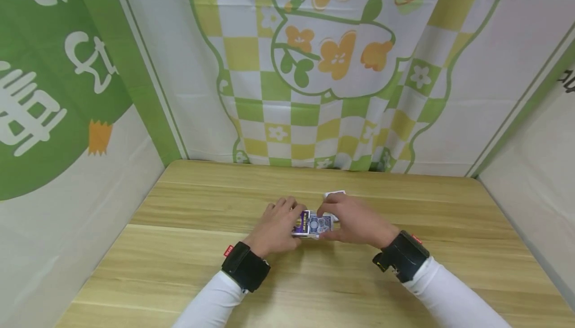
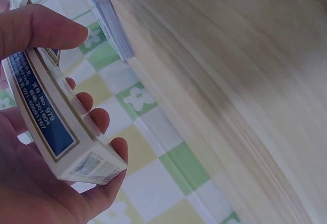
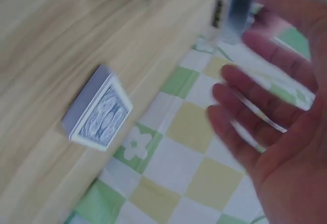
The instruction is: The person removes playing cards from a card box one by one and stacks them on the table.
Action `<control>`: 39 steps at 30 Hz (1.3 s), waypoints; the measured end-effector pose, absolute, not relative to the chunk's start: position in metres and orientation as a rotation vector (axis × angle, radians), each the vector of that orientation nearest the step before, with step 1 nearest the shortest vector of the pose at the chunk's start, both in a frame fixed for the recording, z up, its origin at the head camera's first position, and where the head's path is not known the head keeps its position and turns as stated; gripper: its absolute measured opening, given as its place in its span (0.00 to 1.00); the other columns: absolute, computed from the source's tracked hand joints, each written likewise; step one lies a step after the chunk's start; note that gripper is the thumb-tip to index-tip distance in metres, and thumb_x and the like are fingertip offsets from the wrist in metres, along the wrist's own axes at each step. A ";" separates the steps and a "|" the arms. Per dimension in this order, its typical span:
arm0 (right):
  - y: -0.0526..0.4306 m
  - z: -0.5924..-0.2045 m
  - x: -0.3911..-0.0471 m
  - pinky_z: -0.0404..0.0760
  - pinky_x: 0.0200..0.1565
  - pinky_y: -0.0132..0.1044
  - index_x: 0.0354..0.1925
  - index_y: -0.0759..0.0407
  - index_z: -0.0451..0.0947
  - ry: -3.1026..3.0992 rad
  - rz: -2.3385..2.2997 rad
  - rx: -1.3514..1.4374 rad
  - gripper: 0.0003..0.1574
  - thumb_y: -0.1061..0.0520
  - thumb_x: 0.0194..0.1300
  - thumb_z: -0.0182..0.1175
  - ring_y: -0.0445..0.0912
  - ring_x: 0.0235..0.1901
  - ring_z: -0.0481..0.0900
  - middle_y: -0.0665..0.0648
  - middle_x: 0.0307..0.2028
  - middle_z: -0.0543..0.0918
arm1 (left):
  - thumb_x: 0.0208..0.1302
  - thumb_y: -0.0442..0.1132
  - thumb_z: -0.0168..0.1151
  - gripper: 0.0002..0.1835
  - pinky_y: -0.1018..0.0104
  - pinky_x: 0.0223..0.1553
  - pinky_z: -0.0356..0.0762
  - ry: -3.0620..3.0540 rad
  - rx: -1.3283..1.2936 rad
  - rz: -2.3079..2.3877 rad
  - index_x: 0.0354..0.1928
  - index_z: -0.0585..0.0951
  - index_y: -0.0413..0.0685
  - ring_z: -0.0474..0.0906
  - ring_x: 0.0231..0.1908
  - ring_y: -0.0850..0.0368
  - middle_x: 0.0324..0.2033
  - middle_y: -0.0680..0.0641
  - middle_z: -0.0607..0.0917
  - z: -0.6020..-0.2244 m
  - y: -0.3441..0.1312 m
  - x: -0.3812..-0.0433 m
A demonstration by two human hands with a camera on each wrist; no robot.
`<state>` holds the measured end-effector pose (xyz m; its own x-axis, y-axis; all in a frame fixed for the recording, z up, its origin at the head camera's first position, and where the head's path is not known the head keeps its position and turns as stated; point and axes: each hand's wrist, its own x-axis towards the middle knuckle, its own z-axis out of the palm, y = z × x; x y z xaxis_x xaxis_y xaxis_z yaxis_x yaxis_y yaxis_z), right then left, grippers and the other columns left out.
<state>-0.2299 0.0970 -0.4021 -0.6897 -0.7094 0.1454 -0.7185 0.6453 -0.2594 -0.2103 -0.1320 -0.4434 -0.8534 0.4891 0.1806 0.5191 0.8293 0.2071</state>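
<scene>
My left hand (image 1: 275, 226) grips a playing-card box (image 2: 51, 111), its thumb on one side and its fingers curled round the other. The box is white with a dark blue printed panel in the left wrist view. Blue-backed playing cards (image 1: 319, 224) stick out of its right end in the head view. My right hand (image 1: 357, 222) pinches these cards between thumb and index finger, its other fingers spread loosely in the right wrist view. Just beyond the right hand, a second stack of blue-backed cards (image 3: 104, 115) lies on the table, partly hidden in the head view.
The wooden table (image 1: 188, 203) reaches back to a green and yellow checked curtain (image 1: 305, 118). More printed cloth (image 1: 130, 188) hangs at the left side, and a pale cloth (image 1: 534, 168) at the right. Black bands (image 1: 246, 266) sit on both wrists.
</scene>
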 end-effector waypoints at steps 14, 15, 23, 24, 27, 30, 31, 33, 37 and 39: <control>0.098 -0.410 -0.237 0.82 0.43 0.38 0.44 0.54 0.86 -2.795 0.477 1.458 0.23 0.53 0.48 0.80 0.47 0.43 0.80 0.54 0.45 0.82 | 0.43 0.44 0.78 0.39 0.46 0.55 0.74 -2.902 -0.812 -0.375 0.62 0.77 0.48 0.73 0.54 0.46 0.52 0.46 0.77 -0.444 -0.132 -0.210; 0.101 -0.410 -0.238 0.81 0.43 0.38 0.45 0.54 0.86 -2.799 0.462 1.462 0.24 0.53 0.47 0.80 0.47 0.43 0.79 0.54 0.45 0.82 | 0.43 0.44 0.78 0.39 0.46 0.54 0.74 -2.901 -0.809 -0.377 0.62 0.77 0.48 0.73 0.54 0.46 0.52 0.46 0.77 -0.444 -0.133 -0.210; 0.132 -0.406 -0.254 0.80 0.42 0.41 0.49 0.56 0.85 -2.941 0.406 1.351 0.27 0.59 0.47 0.77 0.48 0.41 0.77 0.56 0.45 0.80 | 0.43 0.42 0.77 0.38 0.44 0.55 0.74 -2.914 -0.771 -0.366 0.61 0.77 0.45 0.74 0.52 0.46 0.51 0.45 0.78 -0.444 -0.143 -0.211; 0.134 -0.406 -0.257 0.80 0.42 0.41 0.50 0.56 0.85 -2.964 0.405 1.298 0.28 0.59 0.47 0.77 0.48 0.40 0.77 0.57 0.44 0.80 | 0.43 0.42 0.77 0.38 0.44 0.55 0.74 -2.912 -0.771 -0.369 0.61 0.77 0.45 0.74 0.52 0.46 0.51 0.45 0.78 -0.444 -0.144 -0.211; 0.136 -0.411 -0.267 0.80 0.41 0.44 0.51 0.59 0.84 -3.000 0.417 1.113 0.28 0.59 0.49 0.76 0.49 0.38 0.78 0.59 0.42 0.82 | 0.43 0.42 0.77 0.37 0.44 0.54 0.74 -2.910 -0.774 -0.374 0.60 0.78 0.46 0.73 0.51 0.47 0.49 0.46 0.77 -0.445 -0.143 -0.212; 0.130 -0.417 -0.275 0.81 0.42 0.46 0.49 0.62 0.85 -3.030 0.466 0.869 0.27 0.55 0.51 0.76 0.51 0.38 0.80 0.61 0.42 0.84 | 0.43 0.43 0.77 0.37 0.46 0.53 0.74 -2.916 -0.777 -0.367 0.60 0.78 0.47 0.73 0.51 0.47 0.49 0.47 0.77 -0.447 -0.142 -0.212; 0.127 -0.420 -0.277 0.81 0.42 0.47 0.49 0.62 0.85 -3.040 0.478 0.792 0.27 0.53 0.51 0.76 0.51 0.39 0.80 0.62 0.42 0.85 | 0.44 0.43 0.77 0.37 0.46 0.53 0.74 -2.919 -0.779 -0.365 0.60 0.78 0.47 0.73 0.51 0.47 0.49 0.47 0.77 -0.448 -0.141 -0.212; 0.119 -0.423 -0.281 0.80 0.41 0.46 0.48 0.63 0.86 -3.061 0.480 0.645 0.28 0.49 0.52 0.76 0.52 0.38 0.80 0.62 0.41 0.86 | 0.44 0.43 0.77 0.37 0.47 0.53 0.74 -2.918 -0.781 -0.363 0.60 0.78 0.48 0.73 0.51 0.48 0.49 0.47 0.77 -0.449 -0.139 -0.212; 0.106 -0.429 -0.285 0.77 0.33 0.42 0.46 0.64 0.87 -3.093 0.454 0.468 0.28 0.46 0.53 0.76 0.50 0.33 0.79 0.60 0.35 0.86 | 0.43 0.44 0.77 0.37 0.47 0.53 0.75 -2.910 -0.786 -0.369 0.61 0.78 0.48 0.73 0.52 0.48 0.49 0.47 0.77 -0.451 -0.136 -0.213; 0.102 -0.431 -0.287 0.75 0.29 0.41 0.41 0.64 0.87 -3.095 0.442 0.422 0.25 0.46 0.53 0.76 0.50 0.29 0.78 0.58 0.31 0.84 | 0.43 0.44 0.76 0.37 0.47 0.54 0.75 -2.909 -0.788 -0.366 0.61 0.77 0.48 0.73 0.52 0.48 0.49 0.47 0.77 -0.451 -0.135 -0.213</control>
